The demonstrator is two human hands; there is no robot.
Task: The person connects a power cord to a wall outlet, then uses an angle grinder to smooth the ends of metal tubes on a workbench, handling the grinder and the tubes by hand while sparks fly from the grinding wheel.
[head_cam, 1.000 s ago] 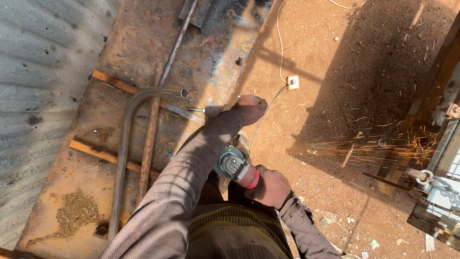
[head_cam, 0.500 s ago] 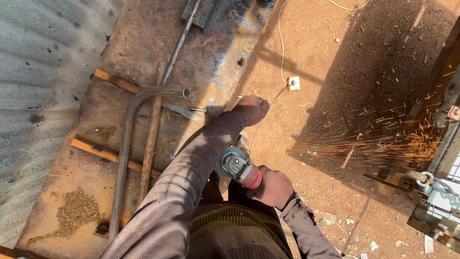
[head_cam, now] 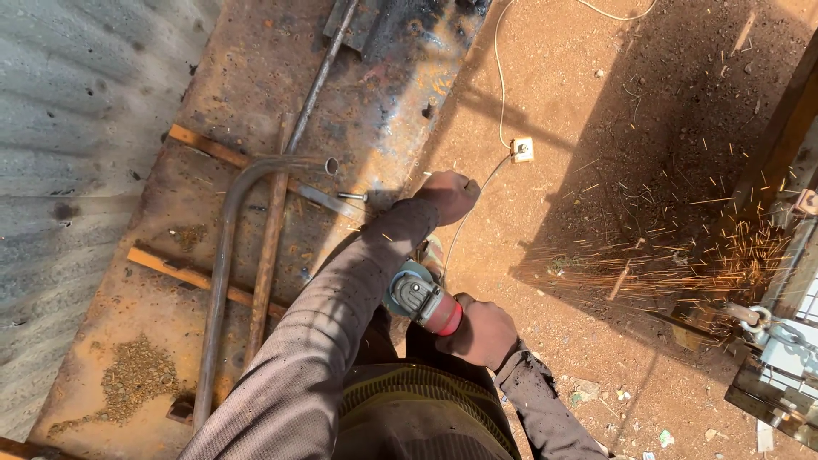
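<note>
We see no packages, labels, signs or screens here, neither on the rusty bench nor on the ground.

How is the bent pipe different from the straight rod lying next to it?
The curved grey metal pipe bends over at the top into an open round end, while the straight rusty brown rod runs without any bend. The pipe looks thicker and greyer; the rod looks thinner and rustier. Both lie on the rusty metal sheet, crossing near the top, left of the person's left hand.
</note>
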